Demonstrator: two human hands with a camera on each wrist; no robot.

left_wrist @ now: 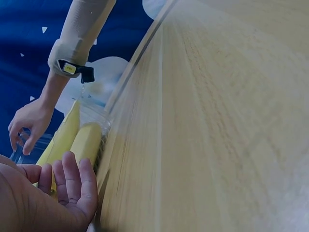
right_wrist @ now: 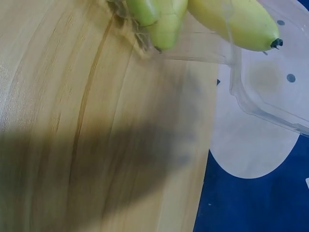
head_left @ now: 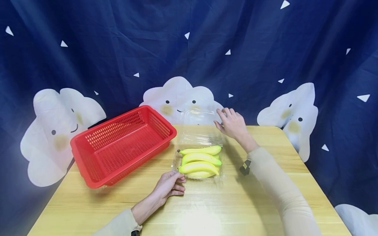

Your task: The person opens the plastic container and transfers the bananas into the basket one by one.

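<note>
A clear plastic clamshell box (head_left: pixel 222 172) holds several yellow bananas (head_left: pixel 200 159) with greenish tips. Its transparent lid (head_left: pixel 200 127) stands raised at the far side. My left hand (head_left: pixel 169 186) pinches the box's near left corner between thumb and index finger, the other fingers spread beside it. At the lid's right edge, my right hand (head_left: pixel 233 124) grips with bent fingers and thumb. In the left wrist view, the right hand (left_wrist: pixel 31 123) hangs beyond the bananas (left_wrist: pixel 87 140). The right wrist view shows banana ends (right_wrist: pixel 251 26) and the lid's edge (right_wrist: pixel 246 104), with the hand out of frame.
A red perforated plastic basket (head_left: pixel 124 147) sits at the left of the wooden table (head_left: pixel 236 203), angled beside the box. Behind the table's far edge hangs a dark blue curtain (head_left: pixel 118 39) with cloud faces. A dark wrist device (head_left: pixel 245 167) is on the right sleeve.
</note>
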